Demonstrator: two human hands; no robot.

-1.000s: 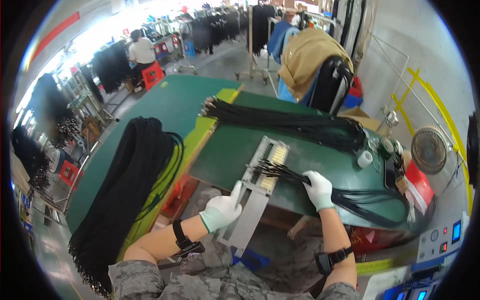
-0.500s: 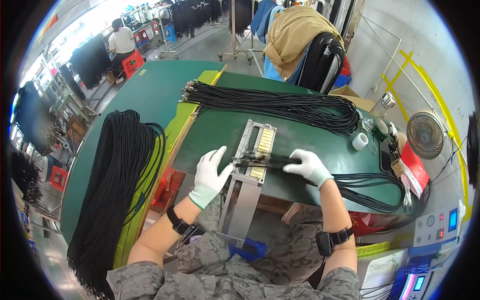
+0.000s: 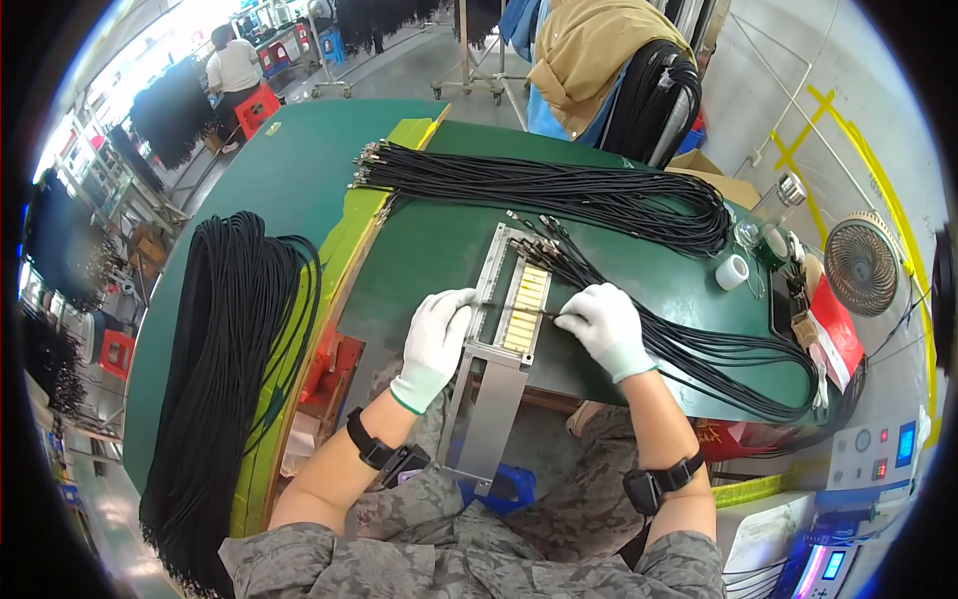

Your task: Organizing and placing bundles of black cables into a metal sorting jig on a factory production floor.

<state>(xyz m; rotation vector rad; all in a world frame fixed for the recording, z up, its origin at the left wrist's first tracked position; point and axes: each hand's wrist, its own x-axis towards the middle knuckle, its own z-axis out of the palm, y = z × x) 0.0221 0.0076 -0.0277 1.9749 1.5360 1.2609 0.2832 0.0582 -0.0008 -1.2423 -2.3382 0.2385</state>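
Note:
My left hand, in a white glove, is closed at the left side of a metal fixture with a row of pale yellow blocks. My right hand, gloved too, pinches at the fixture's right side. A single thin black cable spans the fixture between the fingertips of both hands. Beyond my right hand lies a loose bundle of black cables, its metal-tipped ends resting over the fixture's far end. The cable's own ends are hidden or too small to make out.
A long bundle of black cables lies across the back of the green table. Another bundle drapes along the left, beside a yellow-green strip. At right are a white roll and a fan. A person sits far left.
The cable bundle my right hand held over the fixture now lies at its far end. My left hand, formerly spread, has closed, and a single cable now stretches between both hands.

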